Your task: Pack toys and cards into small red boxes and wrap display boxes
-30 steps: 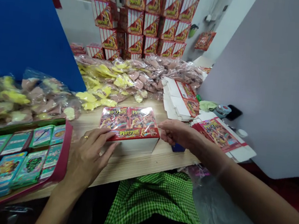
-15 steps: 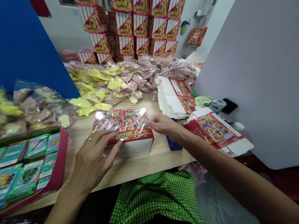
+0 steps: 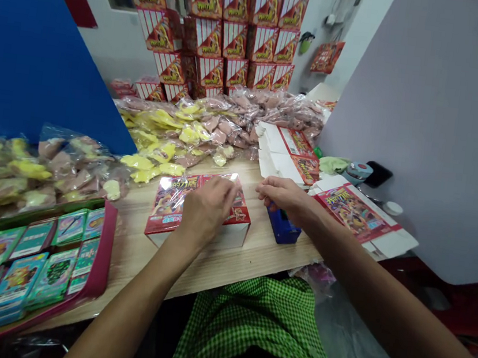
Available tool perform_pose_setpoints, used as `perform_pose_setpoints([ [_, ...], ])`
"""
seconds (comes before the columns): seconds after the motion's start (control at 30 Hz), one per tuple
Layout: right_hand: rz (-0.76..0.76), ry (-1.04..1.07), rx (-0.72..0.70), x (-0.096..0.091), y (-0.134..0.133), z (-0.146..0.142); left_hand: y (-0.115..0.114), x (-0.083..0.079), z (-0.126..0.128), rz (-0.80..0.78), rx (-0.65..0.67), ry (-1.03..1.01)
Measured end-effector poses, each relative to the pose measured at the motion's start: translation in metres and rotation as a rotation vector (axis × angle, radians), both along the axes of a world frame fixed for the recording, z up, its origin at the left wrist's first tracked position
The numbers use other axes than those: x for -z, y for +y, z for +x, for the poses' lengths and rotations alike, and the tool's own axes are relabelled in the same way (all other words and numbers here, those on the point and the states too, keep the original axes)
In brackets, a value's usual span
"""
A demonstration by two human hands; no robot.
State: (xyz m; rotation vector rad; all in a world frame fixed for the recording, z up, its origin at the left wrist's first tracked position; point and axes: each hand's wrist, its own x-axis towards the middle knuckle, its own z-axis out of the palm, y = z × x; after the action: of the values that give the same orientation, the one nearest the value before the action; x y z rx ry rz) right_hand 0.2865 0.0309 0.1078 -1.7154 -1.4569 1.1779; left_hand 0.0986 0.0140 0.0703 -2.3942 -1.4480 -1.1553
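Observation:
A red and white printed box (image 3: 168, 208) with shiny cartoon pictures lies on the table before me. My left hand (image 3: 208, 203) is over its top, covering part of the print, slightly blurred. Its fingers are bunched together near the right half of the lid; anything between them is hidden. Just right of the box hovers my right hand (image 3: 283, 196), fingers curled into a pinch, apart from the box. What it pinches, if anything, is too small to make out. Beneath that hand stands a blue tape dispenser (image 3: 285, 231), partly covered by it.
A pink-rimmed tray (image 3: 105, 249) of card stacks sits at the left. Bagged yellow and pink pieces (image 3: 228, 125) are heaped behind. Flattened cartons (image 3: 359, 214) lie to the right, near a grey panel (image 3: 435, 139). Stacked red boxes (image 3: 234, 39) rise at the back.
My left hand has moved from the box's front left onto its top, its fingers drawing together. My right hand has left the box's right edge and moved right, over the tape dispenser.

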Motion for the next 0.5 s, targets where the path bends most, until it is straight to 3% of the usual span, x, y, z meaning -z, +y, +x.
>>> perform_pose_setpoints([
  [0.1, 0.033, 0.017, -0.036, 0.007, -0.002, 0.008, 0.004, -0.005, -0.006, -0.109, -0.010, -0.328],
  [0.2, 0.147, -0.086, -0.223, 0.019, -0.002, 0.009, 0.003, -0.010, -0.010, -0.200, -0.002, -0.504],
  [0.27, 0.328, -0.214, -0.339, 0.025, 0.002, 0.005, 0.002, -0.011, -0.006, -0.181, -0.003, -0.540],
  [0.4, 0.826, -0.368, -0.498, 0.027, 0.022, -0.009, 0.001, -0.009, 0.010, -0.033, -0.008, -0.457],
  [0.5, 0.910, -0.372, -0.759, 0.022, 0.043, -0.019, -0.009, -0.011, 0.016, 0.037, 0.041, -0.433],
])
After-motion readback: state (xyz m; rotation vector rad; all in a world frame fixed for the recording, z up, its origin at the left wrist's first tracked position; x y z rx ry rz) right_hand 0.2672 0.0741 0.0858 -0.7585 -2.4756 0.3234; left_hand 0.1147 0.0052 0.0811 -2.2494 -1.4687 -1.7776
